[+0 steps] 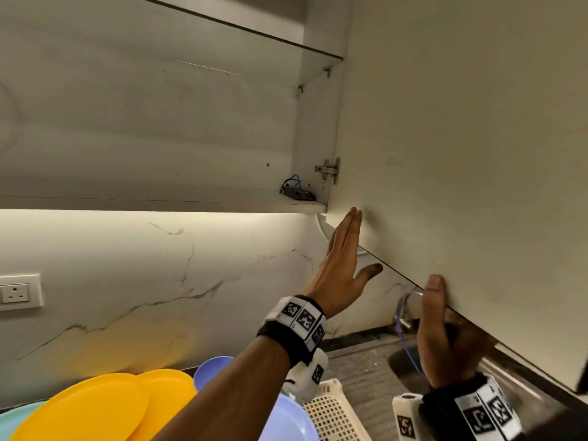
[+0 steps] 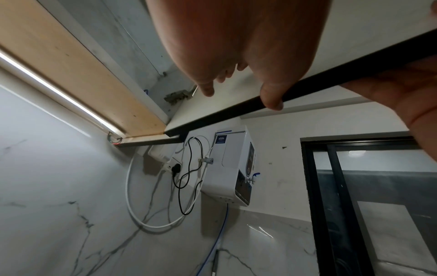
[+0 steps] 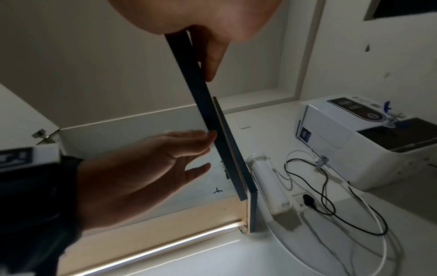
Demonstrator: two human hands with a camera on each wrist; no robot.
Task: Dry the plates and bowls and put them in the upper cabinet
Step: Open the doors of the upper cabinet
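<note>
The upper cabinet stands open, its lower shelf bare except for a small wired box at the right corner. The cabinet door is swung out on the right. My left hand lies flat with straight fingers against the door's inner face near the bottom edge. My right hand grips the door's lower edge, thumb on the inner face and fingers hidden behind it. Yellow plates, a lilac bowl and a pale blue plate lie below.
A white perforated basket sits beside the plates, with the sink and tap to its right. A wall socket is at the left. A water purifier with cables hangs on the wall beyond the door.
</note>
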